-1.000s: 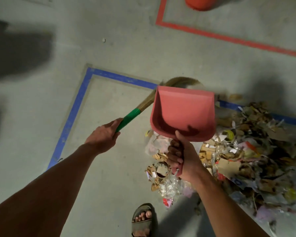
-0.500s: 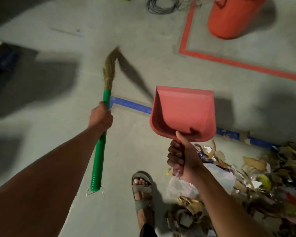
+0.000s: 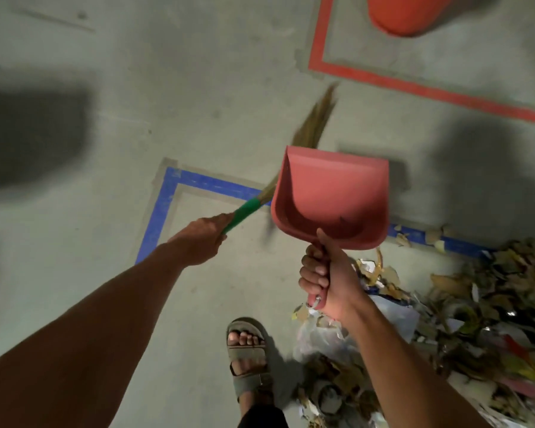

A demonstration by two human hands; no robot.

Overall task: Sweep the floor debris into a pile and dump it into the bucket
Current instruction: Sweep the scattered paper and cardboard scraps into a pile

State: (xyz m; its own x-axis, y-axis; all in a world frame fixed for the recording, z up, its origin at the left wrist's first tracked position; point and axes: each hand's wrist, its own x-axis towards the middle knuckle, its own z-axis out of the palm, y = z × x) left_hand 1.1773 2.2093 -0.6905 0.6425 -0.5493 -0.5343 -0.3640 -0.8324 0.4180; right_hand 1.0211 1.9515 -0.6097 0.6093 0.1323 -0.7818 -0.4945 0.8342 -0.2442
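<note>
Grey concrete floor (image 3: 229, 88) is carrying two taped outlines: a blue tape corner (image 3: 167, 193) near the middle and a red tape corner (image 3: 318, 61) toward the top edge. Your left hand (image 3: 201, 239) is wrapping around the green handle of the broom (image 3: 244, 211), whose straw bristles are passing behind the dustpan and blurring. Your right hand (image 3: 325, 279) is gripping the handle of the red dustpan (image 3: 331, 196), fingers curled tight, and is holding it off the floor with its scoop empty. Debris pile (image 3: 464, 319) is lying by the floor's lower right edge, just beside your sandalled foot (image 3: 247, 350). An orange bucket (image 3: 408, 13) is standing inside the red outline, well apart from the pile
</note>
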